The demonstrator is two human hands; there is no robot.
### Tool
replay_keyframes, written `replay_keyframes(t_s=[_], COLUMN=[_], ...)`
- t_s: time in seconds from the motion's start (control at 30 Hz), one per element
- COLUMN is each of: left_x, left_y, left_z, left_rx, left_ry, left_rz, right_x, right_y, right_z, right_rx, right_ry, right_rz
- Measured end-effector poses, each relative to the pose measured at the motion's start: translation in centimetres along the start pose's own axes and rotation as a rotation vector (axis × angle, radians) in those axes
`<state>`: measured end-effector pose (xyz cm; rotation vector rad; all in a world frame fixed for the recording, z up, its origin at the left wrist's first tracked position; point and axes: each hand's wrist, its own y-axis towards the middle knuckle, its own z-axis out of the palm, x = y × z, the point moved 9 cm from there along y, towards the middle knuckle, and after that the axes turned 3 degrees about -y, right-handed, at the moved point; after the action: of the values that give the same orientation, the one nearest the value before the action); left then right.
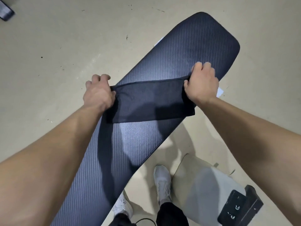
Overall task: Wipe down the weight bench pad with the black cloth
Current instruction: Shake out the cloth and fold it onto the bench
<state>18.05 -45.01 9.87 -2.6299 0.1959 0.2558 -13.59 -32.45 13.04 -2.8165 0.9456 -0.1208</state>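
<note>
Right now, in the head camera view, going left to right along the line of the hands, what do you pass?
Bare floor → left hand gripping the cloth's end → black cloth stretched across the bench pad → right hand gripping the other end → floor again.

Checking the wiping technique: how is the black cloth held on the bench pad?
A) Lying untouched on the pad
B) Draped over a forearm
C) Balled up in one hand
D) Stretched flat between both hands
D: the left hand and right hand each grip one end of the black cloth, spread across the bench pad.
</note>
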Motion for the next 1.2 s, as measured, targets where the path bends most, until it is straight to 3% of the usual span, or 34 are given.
replay_keyframes(t_s=[0.07,0.13,0.23,0.3,0.37,0.5,0.57,0.77,0.97,1.07,1.13,1.2], left_x=[0.0,-0.2,-1.6,-3.1,-5.2,-9.1,-11.3,-19.2,-22.2,-21.5,-20.4,-19.2], left_y=[0.5,0.4,-1.9,-4.3,-7.1,-8.4,-7.5,-5.6,-3.1,-2.8,-3.3,-4.0], left_z=[0.5,-0.4,-3.0,-3.0,-2.4,-3.0,-3.3,-0.3,4.3,4.7,5.0,5.1], left_rx=[0.075,0.045,-0.008,0.12,0.295,0.347,0.294,0.256,0.221,0.09,0.015,-0.016], left_ry=[-0.031,-0.04,-0.191,-0.521,-0.849,-0.996,-0.986,-0.879,-0.781,-0.475,-0.165,-0.016], left_rz=[0.047,0.076,0.07,-0.026,-0.142,-0.195,-0.174,-0.068,-0.06,0.054,0.138,0.183], right_x=[1.8,4.9,10.1,13.2,15.1,11.2,7.8,-1.1,-6.9,-8.1,-7.8,-6.7], right_y=[-2.2,-5.2,-10.6,-14.2,-16.6,-16.0,-15.2,-12.8,-10.6,-10.1,-10.2,-11.1], right_z=[-0.8,-0.2,1.6,2.3,2.1,-0.5,-0.6,1.0,4.9,6.0,7.9,9.8], right_rx=[-0.149,-0.138,0.12,0.349,0.454,0.226,0.23,0.34,0.322,0.276,0.365,0.488], right_ry=[-0.047,0.118,0.564,0.666,0.751,0.939,0.97,1.076,1.036,0.71,0.853,1.14], right_rz=[-0.008,-0.109,-0.17,-0.127,-0.03,0.254,0.338,0.325,0.51,0.479,0.506,0.607])
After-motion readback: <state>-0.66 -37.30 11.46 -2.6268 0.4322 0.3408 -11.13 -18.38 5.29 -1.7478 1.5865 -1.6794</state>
